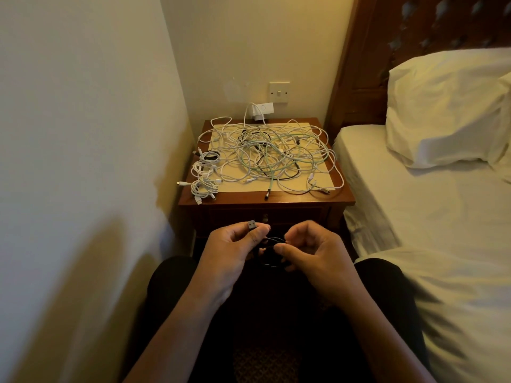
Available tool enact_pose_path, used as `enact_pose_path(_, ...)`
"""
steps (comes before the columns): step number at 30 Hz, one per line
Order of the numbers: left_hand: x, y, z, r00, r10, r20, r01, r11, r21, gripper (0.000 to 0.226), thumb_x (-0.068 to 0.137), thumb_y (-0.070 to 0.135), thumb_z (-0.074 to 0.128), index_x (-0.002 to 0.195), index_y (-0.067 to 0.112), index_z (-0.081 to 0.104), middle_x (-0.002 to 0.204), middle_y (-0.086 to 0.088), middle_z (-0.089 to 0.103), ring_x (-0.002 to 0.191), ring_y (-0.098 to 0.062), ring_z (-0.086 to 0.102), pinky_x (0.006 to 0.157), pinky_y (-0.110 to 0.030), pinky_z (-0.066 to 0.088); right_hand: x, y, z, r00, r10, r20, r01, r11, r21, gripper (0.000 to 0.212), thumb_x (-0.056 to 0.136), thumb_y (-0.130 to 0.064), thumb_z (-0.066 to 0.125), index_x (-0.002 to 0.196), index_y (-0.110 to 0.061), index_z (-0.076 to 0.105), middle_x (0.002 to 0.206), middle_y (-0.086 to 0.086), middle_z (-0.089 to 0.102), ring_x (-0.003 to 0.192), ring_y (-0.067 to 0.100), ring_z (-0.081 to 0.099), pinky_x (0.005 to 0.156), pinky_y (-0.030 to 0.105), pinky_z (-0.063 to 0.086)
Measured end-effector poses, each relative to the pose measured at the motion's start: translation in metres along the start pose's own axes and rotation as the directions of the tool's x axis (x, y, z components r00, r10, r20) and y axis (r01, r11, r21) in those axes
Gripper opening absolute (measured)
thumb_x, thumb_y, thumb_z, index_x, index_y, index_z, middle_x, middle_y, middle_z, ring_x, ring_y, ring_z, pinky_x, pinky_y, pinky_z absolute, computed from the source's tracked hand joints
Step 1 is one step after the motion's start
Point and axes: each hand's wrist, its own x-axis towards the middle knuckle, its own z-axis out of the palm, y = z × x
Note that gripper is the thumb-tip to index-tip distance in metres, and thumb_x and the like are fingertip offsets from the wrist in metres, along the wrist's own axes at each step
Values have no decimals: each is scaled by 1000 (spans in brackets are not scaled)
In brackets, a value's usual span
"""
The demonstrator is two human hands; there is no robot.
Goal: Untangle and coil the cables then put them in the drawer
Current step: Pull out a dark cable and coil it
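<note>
A black cable is looped into a small coil between my hands, low in front of the nightstand. My left hand pinches its USB plug between thumb and fingers. My right hand grips the coil with curled fingers. On the wooden nightstand lies a big tangle of white, green and black cables. Three small coiled white cables sit along its left edge. The drawer front with its knob is closed.
A wall stands close on the left. A bed with a white sheet and pillow is on the right. A white charger is plugged in under the wall switch. My dark-clothed legs are below.
</note>
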Motion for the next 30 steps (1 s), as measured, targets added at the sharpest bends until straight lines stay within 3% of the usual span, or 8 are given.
enact_pose_path(3, -4, 1, 3, 1000, 21, 22, -23, 998, 63, 19, 95, 26, 68, 108, 17, 79, 98, -2, 79, 96, -16, 74, 88, -35, 60, -1, 3, 6, 978, -148, -149, 107, 961, -254, 19, 89, -22, 80, 101, -28, 67, 89, -9, 71, 84, 3, 70, 69, 18, 58)
enact_pose_path(5, -5, 0, 5, 999, 23, 35, -25, 997, 72, 19, 96, 28, 67, 107, 19, 79, 97, -5, 78, 92, -19, 73, 83, -35, 59, -4, 2, 14, 946, -245, -215, 168, 932, -322, 19, 89, -21, 80, 102, -27, 68, 89, -13, 69, 85, -2, 68, 67, 10, 53)
enact_pose_path(10, -8, -6, 5, 987, 24, 162, -62, 970, 235, 21, 101, 31, 60, 116, 32, 75, 95, 9, 75, 74, -11, 65, 73, -25, 56, -5, 3, 19, 935, -180, -306, 137, 978, -158, 13, 87, -21, 81, 96, -26, 72, 84, -10, 73, 79, 3, 72, 67, 17, 58)
enact_pose_path(14, -5, -5, -4, 976, -20, 217, -71, 913, 402, 24, 101, 28, 62, 122, 36, 70, 113, 5, 66, 87, -7, 65, 76, -20, 53, -3, 3, 9, 979, -10, -204, 13, 1000, 11, 10, 87, -25, 80, 96, -26, 75, 92, -8, 77, 81, 12, 74, 72, 29, 61)
enact_pose_path(17, -3, -9, -2, 980, -16, 200, -55, 938, 342, 20, 100, 27, 64, 117, 32, 73, 106, 0, 74, 84, -11, 68, 84, -29, 59, 0, 3, 6, 991, 34, -132, -24, 997, 77, 22, 90, -23, 78, 110, -27, 73, 102, -6, 78, 92, 11, 75, 81, 30, 60)
enact_pose_path(20, 1, -10, -1, 987, -70, 143, 51, 990, 134, 18, 102, 24, 61, 114, 21, 74, 101, -6, 74, 81, -16, 66, 80, -34, 60, 0, 4, 7, 988, 144, -54, -132, 974, 184, 29, 94, -19, 73, 122, -25, 66, 106, -4, 78, 98, 14, 75, 83, 30, 61)
enact_pose_path(26, 5, -19, 1, 980, -166, 106, 164, 986, 26, 19, 105, 20, 52, 114, 11, 67, 94, -7, 72, 80, -20, 62, 70, -33, 50, -3, 5, 12, 981, 192, -17, -184, 959, 216, 21, 95, -15, 71, 115, -18, 70, 96, 1, 79, 88, 18, 77, 78, 31, 62)
enact_pose_path(30, 7, -23, 0, 982, -172, 72, 173, 985, 3, 19, 102, 20, 58, 115, 17, 71, 96, -8, 70, 83, -20, 60, 70, -32, 46, -1, 7, 15, 976, 219, -14, -212, 954, 210, 18, 96, -14, 70, 113, -19, 72, 93, 2, 79, 79, 15, 75, 71, 26, 59)
